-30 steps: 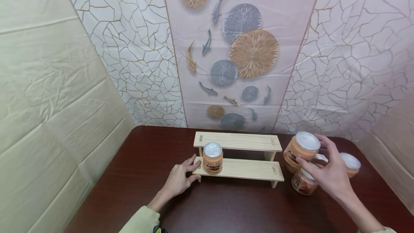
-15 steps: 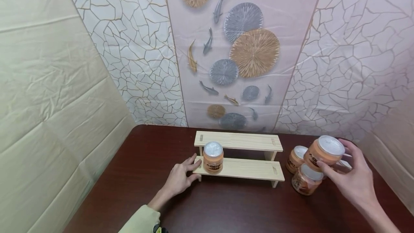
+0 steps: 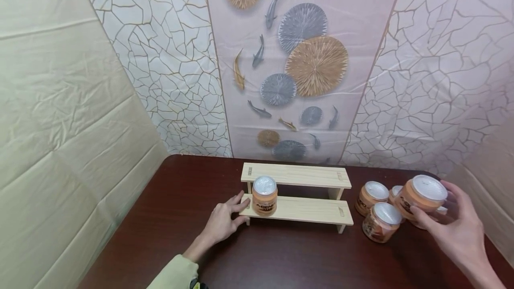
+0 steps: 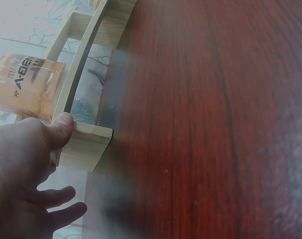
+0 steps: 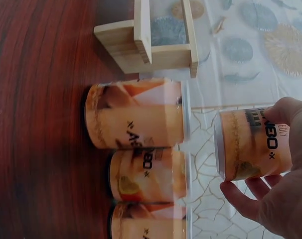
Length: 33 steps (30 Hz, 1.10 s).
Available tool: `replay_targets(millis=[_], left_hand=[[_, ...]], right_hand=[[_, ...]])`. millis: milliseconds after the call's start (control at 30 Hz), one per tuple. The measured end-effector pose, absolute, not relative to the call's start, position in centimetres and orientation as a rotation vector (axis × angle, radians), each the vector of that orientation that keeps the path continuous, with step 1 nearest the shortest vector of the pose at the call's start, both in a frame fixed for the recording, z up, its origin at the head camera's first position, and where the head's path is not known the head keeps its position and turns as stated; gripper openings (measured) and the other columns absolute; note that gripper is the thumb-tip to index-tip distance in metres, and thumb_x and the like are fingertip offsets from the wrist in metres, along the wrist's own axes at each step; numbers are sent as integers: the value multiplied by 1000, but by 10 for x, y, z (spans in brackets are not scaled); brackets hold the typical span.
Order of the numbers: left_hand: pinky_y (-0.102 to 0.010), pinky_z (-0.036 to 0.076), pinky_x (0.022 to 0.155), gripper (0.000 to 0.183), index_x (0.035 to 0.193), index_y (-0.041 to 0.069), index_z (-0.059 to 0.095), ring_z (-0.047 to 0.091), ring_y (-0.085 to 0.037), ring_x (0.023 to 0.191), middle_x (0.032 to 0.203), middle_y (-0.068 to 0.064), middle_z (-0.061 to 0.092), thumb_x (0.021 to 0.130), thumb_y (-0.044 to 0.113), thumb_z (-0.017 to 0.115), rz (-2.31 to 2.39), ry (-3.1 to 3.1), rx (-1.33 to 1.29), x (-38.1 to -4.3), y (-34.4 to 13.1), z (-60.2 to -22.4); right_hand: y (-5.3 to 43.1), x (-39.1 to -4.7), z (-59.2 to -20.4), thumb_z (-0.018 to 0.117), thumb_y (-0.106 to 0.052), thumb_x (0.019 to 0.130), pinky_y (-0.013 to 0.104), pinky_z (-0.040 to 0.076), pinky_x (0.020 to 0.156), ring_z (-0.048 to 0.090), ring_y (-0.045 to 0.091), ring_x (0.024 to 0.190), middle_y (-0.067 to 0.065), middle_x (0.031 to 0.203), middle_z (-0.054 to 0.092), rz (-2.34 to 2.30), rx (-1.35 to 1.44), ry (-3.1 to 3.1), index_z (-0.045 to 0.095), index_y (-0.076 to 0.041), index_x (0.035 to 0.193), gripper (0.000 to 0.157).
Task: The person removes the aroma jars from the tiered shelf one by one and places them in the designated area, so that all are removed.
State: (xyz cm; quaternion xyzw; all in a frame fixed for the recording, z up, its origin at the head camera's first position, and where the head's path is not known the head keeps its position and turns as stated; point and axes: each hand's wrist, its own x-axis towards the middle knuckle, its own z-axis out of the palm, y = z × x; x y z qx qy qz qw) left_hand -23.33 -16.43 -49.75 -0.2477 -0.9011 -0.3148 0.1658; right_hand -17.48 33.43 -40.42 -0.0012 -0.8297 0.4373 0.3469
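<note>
My right hand holds an orange-labelled jar with a silvery lid, thumb on the near side and fingers round the far side. The held jar is in the air above other jars; in the right wrist view a gap shows between it and the standing jars. My left hand grips the left end of a two-tier wooden shelf, thumb at the front edge of the lower board. A matching jar stands upright on that board's left part, close to my fingers.
Several jars stand on the dark red table right of the shelf, including a front jar and one behind it; others are partly hidden by the held jar. A patterned cloth backdrop hangs behind the table.
My right hand has carried its jar to the right and slightly toward me, uncovering the standing jars behind it. The left hand, the shelf and its jar have stayed put.
</note>
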Motion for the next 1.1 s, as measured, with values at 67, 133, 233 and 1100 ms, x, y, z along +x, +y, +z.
replay_targets(millis=[67,133,233,1100], left_hand=[[-52,51,91,50,128,4,69,57,-39,122,140,-21,54,82,15,83,-898,-2567,-705,-233,-164,-497],[-51,51,91,50,128,4,69,57,-39,122,140,-21,54,82,15,83,-901,-2567,-704,-233,-165,-497],[-52,51,91,50,128,4,69,57,-40,122,140,-21,54,82,15,83,-898,-2568,-703,-233,-165,-497],[-52,50,91,50,129,4,68,56,-39,123,141,-22,53,83,15,83,-908,-2572,-714,-233,-165,-497]], right_hand=[[340,-173,-406,81,13,69,5,46,69,54,-16,83,-20,110,50,1115,-14,-2164,47,-11,146,88],[344,-171,-408,82,12,68,4,44,69,52,-17,84,-21,110,49,1091,-35,-2169,48,-12,146,88],[348,-169,-410,82,12,68,3,44,68,52,-17,83,-20,110,49,1095,-56,-2164,50,-13,145,87],[353,-157,-447,87,1,69,-1,34,77,42,-19,91,-33,107,42,1024,-220,-2213,50,-9,144,85]])
